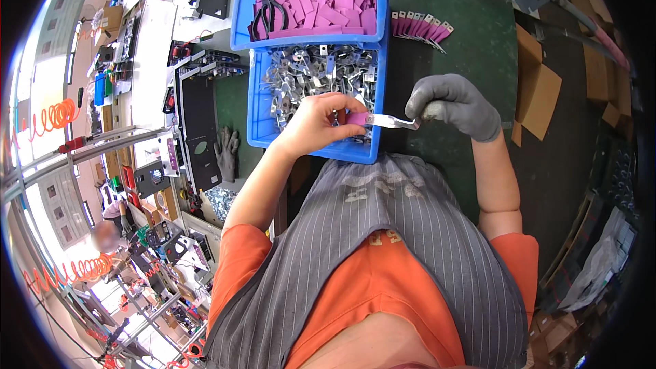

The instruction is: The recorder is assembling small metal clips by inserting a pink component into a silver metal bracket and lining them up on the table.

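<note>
Two blue bins stand one behind the other on a green table (pixel 465 55). Pink sleeves (pixel 328 7) heap the far bin (pixel 307 42), and one black-handled hand tool (pixel 267 0) lies on them by its left wall. Bent metal tabs, too many to count, fill the near bin (pixel 258 123); the bare left hand (pixel 318 119) blocks part of my view of them. Its fingers pinch one pink sleeve (pixel 357 119) around the end of one metal piece (pixel 389 121), held above the near bin's right wall. The gray-gloved right hand (pixel 458 106), fingers curled narrow, is at the piece's other end; I cannot tell how firmly it grips. Seven or eight sleeved pieces (pixel 421 27) overlap in a row just beside the far bin's near right corner. One loose gray glove (pixel 226 154) lies left of the near bin, against a dark panel (pixel 198 116). Opened cardboard (pixel 536 85) sits just beyond the table's right edge. Across the room, two orange coiled hoses (pixel 55 117) hang near metal rails, and one co-worker (pixel 115 212) bends among cluttered benches.
</note>
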`<act>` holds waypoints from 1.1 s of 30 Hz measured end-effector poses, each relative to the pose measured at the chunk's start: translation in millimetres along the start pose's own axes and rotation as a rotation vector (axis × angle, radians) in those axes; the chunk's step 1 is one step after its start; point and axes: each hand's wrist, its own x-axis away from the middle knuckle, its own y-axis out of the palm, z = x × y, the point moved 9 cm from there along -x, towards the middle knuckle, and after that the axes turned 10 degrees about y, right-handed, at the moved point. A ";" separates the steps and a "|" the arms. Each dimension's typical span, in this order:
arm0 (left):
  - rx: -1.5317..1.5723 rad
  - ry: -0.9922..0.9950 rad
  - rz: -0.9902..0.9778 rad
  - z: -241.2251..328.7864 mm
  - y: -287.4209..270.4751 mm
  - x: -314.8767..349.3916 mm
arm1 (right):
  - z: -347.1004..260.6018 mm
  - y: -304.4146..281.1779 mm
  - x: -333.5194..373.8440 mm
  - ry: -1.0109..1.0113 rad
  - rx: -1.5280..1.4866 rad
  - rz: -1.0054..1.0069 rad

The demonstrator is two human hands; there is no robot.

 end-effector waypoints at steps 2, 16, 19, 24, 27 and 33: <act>0.011 -0.034 0.012 -3.3 0.5 1.2 | -7.8 4.2 0.9 -0.072 0.090 0.055; -0.022 0.024 -0.100 13.9 15.3 -8.9 | 48.1 7.3 -22.9 0.282 0.010 0.069; 0.023 0.045 -0.085 9.1 21.6 -8.9 | 56.8 2.8 -31.8 0.238 0.177 0.127; -0.200 0.068 0.081 15.8 8.4 -7.6 | 42.9 -20.8 -18.2 0.009 0.473 0.202; -0.179 -0.011 0.325 -0.7 -13.5 8.9 | 37.9 -93.5 24.7 -0.166 0.343 0.654; -0.014 -0.201 0.283 -53.1 6.9 35.1 | 116.5 -238.3 86.0 0.432 0.876 1.344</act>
